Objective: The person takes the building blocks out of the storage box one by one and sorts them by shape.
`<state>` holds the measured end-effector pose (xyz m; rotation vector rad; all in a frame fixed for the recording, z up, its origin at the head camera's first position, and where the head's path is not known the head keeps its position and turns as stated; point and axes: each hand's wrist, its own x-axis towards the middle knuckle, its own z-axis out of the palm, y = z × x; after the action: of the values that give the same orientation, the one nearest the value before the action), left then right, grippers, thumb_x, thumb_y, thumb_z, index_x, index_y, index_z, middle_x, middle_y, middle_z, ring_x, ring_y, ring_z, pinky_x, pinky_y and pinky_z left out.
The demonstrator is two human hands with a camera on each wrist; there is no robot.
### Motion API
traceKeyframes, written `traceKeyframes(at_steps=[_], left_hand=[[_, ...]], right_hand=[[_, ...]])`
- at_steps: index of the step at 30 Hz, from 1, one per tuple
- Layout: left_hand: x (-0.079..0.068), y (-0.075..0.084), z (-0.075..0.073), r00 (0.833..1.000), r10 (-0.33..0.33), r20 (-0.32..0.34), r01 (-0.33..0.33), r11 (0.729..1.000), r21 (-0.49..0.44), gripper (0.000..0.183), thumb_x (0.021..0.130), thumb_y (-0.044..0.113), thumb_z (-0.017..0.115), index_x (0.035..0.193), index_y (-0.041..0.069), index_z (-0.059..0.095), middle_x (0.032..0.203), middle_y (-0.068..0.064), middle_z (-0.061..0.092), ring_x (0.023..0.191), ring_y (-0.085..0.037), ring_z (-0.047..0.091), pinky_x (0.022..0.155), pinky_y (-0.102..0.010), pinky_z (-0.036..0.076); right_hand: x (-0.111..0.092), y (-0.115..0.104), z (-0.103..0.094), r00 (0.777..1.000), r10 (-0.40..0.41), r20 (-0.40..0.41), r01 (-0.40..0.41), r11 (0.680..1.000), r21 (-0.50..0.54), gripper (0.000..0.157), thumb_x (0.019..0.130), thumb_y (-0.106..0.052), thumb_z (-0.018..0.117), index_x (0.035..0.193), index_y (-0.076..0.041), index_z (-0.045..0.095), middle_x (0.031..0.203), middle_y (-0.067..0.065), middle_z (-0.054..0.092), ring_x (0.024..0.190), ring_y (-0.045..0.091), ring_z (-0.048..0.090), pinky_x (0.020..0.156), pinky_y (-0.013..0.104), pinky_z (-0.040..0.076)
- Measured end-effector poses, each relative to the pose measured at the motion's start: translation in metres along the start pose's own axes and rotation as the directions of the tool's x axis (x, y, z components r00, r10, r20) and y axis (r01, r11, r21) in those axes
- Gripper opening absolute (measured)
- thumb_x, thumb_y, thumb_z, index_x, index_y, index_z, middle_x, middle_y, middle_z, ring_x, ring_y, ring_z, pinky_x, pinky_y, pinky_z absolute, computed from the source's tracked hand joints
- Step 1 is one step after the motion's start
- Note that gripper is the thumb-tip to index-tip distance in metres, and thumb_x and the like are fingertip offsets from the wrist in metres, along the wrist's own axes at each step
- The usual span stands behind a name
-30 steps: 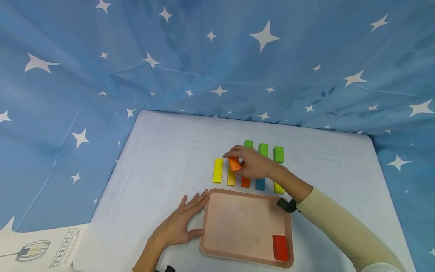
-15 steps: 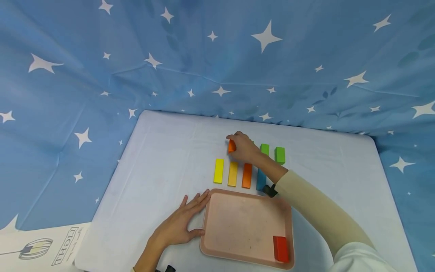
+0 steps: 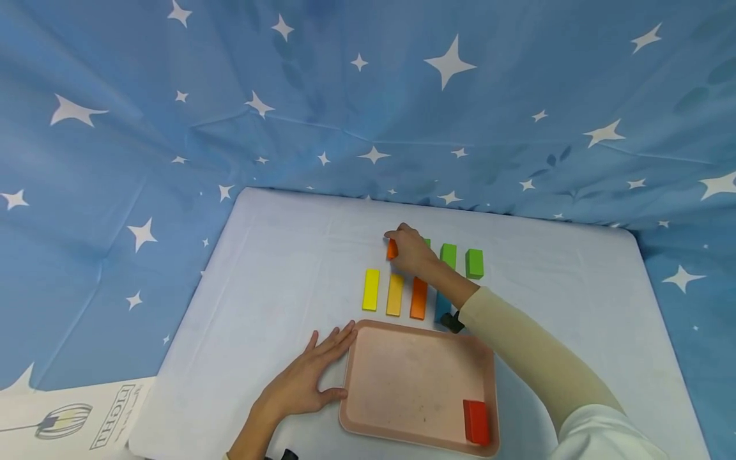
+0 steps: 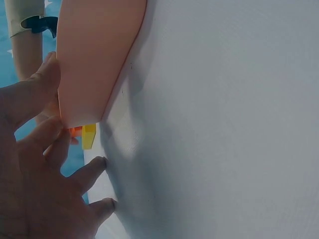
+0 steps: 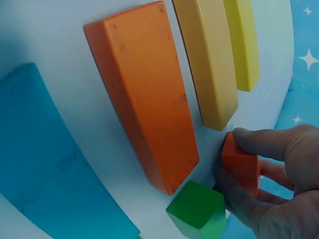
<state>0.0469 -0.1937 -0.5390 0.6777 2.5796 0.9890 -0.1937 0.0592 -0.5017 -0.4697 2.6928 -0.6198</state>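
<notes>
My right hand (image 3: 409,250) pinches a small orange block (image 5: 241,164) between thumb and fingers, at the left end of the back row. Beside it in the right wrist view is a green block (image 5: 197,206). In front of that hand lie long blocks side by side: yellow (image 3: 370,289), pale orange (image 3: 395,294), orange (image 3: 418,298) and blue (image 3: 443,305), the blue one partly covered by the forearm. My left hand (image 3: 305,380) is spread out, its fingertips and thumb at the left edge of the pink tray (image 3: 414,377).
A red block (image 3: 476,421) lies in the tray's front right corner. Two more green blocks, one at centre (image 3: 448,254) and one at right (image 3: 474,263), continue the back row. A printed sheet with a whisk picture (image 3: 63,421) lies at the front left. A blue star-patterned cloth (image 3: 368,96) hangs behind the table.
My right hand has carried the small orange block from above the long blocks toward the back, then held nearly still there. The left hand has stayed at the tray.
</notes>
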Motion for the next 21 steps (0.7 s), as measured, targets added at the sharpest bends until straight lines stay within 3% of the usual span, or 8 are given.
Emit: traceKeyframes(at_steps=[16, 21], left_hand=[[-0.001, 0.003, 0.001, 1.0, 0.001, -0.011, -0.001, 1.0, -0.011, 0.11, 0.079, 0.034, 0.09, 0.167, 0.025, 0.025, 0.175, 0.009, 0.016, 0.158, -0.029, 0.028, 0.128, -0.068, 0.014], [-0.001, 0.004, 0.0, 1.0, 0.003, -0.009, -0.003, 1.0, -0.003, 0.108, 0.081, 0.036, 0.088, 0.168, 0.025, 0.024, 0.175, 0.01, 0.015, 0.159, -0.028, 0.027, 0.129, -0.066, 0.013]], right_hand=[[-0.006, -0.006, 0.006, 0.999, 0.006, -0.039, -0.009, 0.998, -0.069, 0.059, 0.089, -0.004, 0.075, 0.145, -0.007, 0.059, 0.137, 0.018, 0.057, 0.11, 0.034, 0.057, 0.1, 0.042, 0.059], [-0.009, -0.006, 0.012, 0.999, -0.001, -0.05, -0.005, 0.994, -0.112, 0.065, 0.09, -0.009, 0.075, 0.151, -0.007, 0.053, 0.154, 0.021, 0.049, 0.128, 0.04, 0.058, 0.109, 0.047, 0.055]])
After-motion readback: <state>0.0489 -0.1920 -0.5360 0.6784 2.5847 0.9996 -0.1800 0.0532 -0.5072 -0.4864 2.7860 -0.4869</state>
